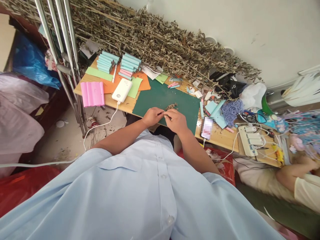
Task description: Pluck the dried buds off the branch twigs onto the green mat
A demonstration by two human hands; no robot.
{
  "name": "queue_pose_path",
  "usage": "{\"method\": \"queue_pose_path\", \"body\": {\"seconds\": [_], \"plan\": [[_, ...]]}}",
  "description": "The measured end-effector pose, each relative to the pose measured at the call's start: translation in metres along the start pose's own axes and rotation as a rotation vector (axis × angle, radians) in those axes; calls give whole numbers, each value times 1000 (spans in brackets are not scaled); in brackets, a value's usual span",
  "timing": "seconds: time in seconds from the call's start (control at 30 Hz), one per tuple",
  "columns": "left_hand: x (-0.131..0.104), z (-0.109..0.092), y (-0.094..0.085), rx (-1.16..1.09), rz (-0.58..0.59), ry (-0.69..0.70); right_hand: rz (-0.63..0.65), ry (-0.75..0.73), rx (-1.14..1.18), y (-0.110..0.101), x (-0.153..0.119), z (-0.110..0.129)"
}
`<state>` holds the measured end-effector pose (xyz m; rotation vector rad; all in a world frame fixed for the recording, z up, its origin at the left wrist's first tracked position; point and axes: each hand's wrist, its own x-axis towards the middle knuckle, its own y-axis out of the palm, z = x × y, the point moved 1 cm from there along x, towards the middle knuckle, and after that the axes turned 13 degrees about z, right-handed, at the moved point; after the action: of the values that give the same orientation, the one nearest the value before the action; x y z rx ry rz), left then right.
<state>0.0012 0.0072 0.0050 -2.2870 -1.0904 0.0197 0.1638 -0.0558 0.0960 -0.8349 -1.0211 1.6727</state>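
Note:
My left hand [152,116] and my right hand [175,119] meet at the front edge of a green cutting mat [160,93]. Fingers of both hands are pinched together, tip to tip. Whatever lies between them is too small and covered to make out. Just beyond the fingertips is a small heap of crumbled dried leaves [172,106] on the mat. Short pink and blue paper rolls [173,85] lie at the mat's far edge.
Stacked blue paper rolls [105,62], a white power bank [122,90] and pink paper [92,94] are on the left. To the right lie a phone [207,128], purple yarn [232,111] and a power strip [247,140]. Dried stalks [150,36] line the back. Another person [287,176] sits at right.

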Motion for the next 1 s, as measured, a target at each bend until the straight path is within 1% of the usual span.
{"method": "queue_pose_path", "body": {"seconds": [0.1, 0.17, 0.23, 0.33, 0.4, 0.47, 0.6, 0.67, 0.8, 0.9, 1.0], "plan": [[0, -2, -2, 7, 16, -2, 31, 21, -35, 0, 3, 1], [0, -4, -3, -4, 15, -9, 35, 17, -16, -1, 5, 0], [0, -5, -4, -32, -5, -26, -22, 5, 50, -1, 5, -3], [1, -6, -4, -120, -58, -84, -175, 23, 152, 3, 1, -12], [1, -7, -5, -221, -98, -143, -246, 57, 182, 8, -4, -19], [2, -8, -9, -353, -148, -202, -283, 90, 202, 15, -10, -27], [6, -7, -19, -640, -243, -247, -333, 132, 267, 31, -21, -41], [8, -5, -24, -815, -255, -285, -346, 152, 306, 38, -25, -47], [11, -3, -34, -1135, -246, -420, -327, 220, 372, 50, -29, -54], [13, -4, -39, -1233, -250, -464, -306, 295, 424, 57, -29, -56], [13, -4, -41, -1255, -242, -461, -299, 328, 451, 59, -29, -55]]}}
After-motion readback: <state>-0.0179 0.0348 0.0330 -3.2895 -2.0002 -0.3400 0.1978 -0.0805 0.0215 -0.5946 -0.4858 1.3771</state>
